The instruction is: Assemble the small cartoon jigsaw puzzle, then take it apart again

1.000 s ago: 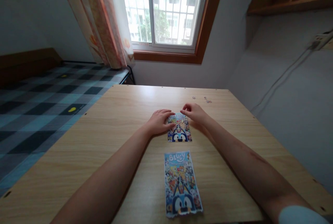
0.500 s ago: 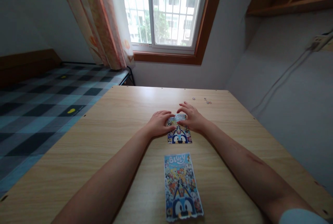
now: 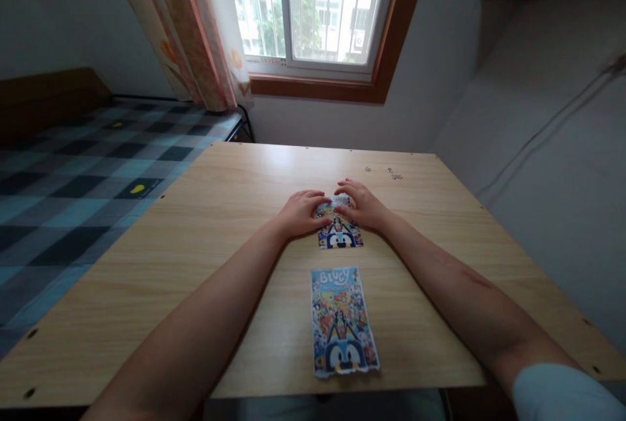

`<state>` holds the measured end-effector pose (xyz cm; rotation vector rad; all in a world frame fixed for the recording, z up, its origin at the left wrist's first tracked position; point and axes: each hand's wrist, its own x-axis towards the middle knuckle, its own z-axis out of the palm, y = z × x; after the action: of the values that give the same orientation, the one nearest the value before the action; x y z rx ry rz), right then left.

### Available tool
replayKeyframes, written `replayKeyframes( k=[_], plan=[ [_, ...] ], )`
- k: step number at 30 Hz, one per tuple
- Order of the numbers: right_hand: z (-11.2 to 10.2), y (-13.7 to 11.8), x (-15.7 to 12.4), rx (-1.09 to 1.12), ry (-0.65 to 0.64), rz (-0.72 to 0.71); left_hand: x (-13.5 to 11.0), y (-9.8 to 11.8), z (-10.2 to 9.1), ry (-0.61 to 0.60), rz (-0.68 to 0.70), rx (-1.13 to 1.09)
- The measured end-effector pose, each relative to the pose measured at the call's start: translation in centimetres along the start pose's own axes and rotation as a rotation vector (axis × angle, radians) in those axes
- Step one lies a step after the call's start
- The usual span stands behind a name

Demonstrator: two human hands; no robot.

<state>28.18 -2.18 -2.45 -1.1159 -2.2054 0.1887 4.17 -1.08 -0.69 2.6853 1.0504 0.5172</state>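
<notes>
A small jigsaw puzzle [image 3: 340, 238] with a blue cartoon dog face lies flat on the wooden table. My left hand [image 3: 304, 214] rests at its left edge, fingers stretched over the upper part and thumb apart from them. On the other side my right hand [image 3: 362, 206] curves over the upper right edge, its fingers and thumb spread. Both hands cover part of the puzzle, so some of its upper area is hidden. Nearer to me lies a paper picture sheet [image 3: 343, 323] with the same design, lettered "Bluey", its bottom edge ragged.
Several loose puzzle pieces [image 3: 395, 175] lie toward the table's far right, with another small piece [image 3: 368, 169] to their left. The table [image 3: 220, 212] stands before a barred window [image 3: 327, 10]. A bed with a checked cover [image 3: 92, 193] is on the left.
The camera view has tilted down, so everything sits higher and the table's near edge shows. Both hands stay at the puzzle with little visible movement.
</notes>
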Motion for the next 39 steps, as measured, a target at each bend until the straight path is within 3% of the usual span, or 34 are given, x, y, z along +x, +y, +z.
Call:
replayKeyframes(
  k=[6,15,20,25,31,39],
  plan=[
    [0.2,0.2,0.0,0.033,-0.041,-0.02,0.1,-0.3,0.3,-0.006,-0.014,-0.004],
    [0.5,0.2,-0.1,0.074,-0.127,0.19,0.1,-0.1,0.1,0.001,-0.014,0.005],
    [0.9,0.6,0.0,0.211,-0.001,0.172,0.1,-0.1,0.0,0.022,-0.018,0.0],
    [1.2,1.0,0.2,0.312,0.136,0.291,-0.2,0.5,-0.5,0.078,0.009,-0.018],
    [0.9,0.3,0.6,0.249,0.132,0.271,-0.4,1.6,-0.9,0.084,0.175,-0.003],
    [0.5,-0.4,1.0,0.089,0.102,0.19,-0.1,1.5,-0.8,0.041,0.154,0.008]
  ],
)
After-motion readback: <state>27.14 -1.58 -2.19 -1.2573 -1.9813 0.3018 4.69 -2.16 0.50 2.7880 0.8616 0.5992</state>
